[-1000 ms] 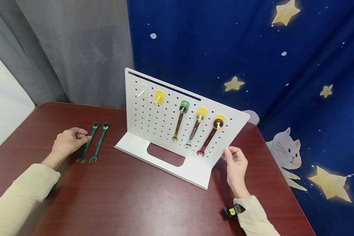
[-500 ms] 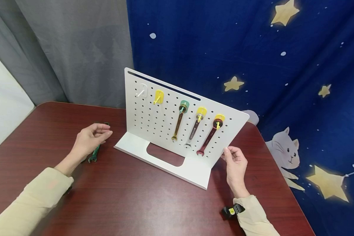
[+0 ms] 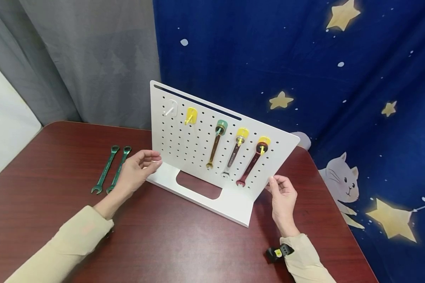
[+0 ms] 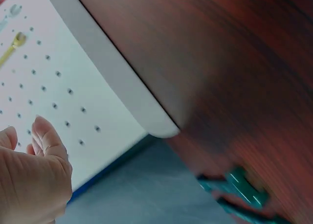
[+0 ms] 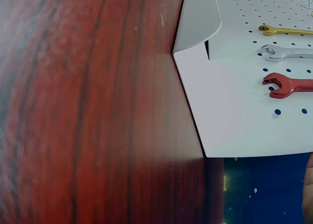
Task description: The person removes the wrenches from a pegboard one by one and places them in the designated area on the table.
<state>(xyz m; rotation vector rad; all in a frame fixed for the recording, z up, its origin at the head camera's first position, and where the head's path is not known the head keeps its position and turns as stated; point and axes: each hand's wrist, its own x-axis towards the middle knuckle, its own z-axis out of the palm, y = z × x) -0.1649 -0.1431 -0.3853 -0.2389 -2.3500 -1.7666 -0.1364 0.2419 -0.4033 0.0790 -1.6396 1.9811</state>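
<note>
- Dark red-brown wooden table (image 3: pixel 184 251) fills the lower part of the frame.
- At the lower right, a black device (image 3: pixel 278 253) with a small yellow label sits at the cuff; the label is too small to read.
- Above it, the right hand (image 3: pixel 283 198) pinches the right edge of the white pegboard (image 3: pixel 198 137), which stands in the centre of the frame.
- Left of centre, the left hand (image 3: pixel 136 171) has loosely bent fingers, thumb apart, near the board's left edge; I cannot tell whether it touches.
- Beside it, at the left, one green wrench (image 3: pixel 105 169) and a second green wrench (image 3: pixel 120 167), partly covered, lie side by side.
- On the board hang a gold wrench (image 3: pixel 214 151), a silver wrench (image 3: pixel 233 155) and a red wrench (image 3: pixel 249 169); marks on their handles are not legible.
- Further left, a white hook (image 3: pixel 170 109) and a yellow hook (image 3: pixel 191 116) carry nothing.
- Behind are a grey curtain (image 3: pixel 99 59) and a blue curtain (image 3: pixel 216 47) with stars.
</note>
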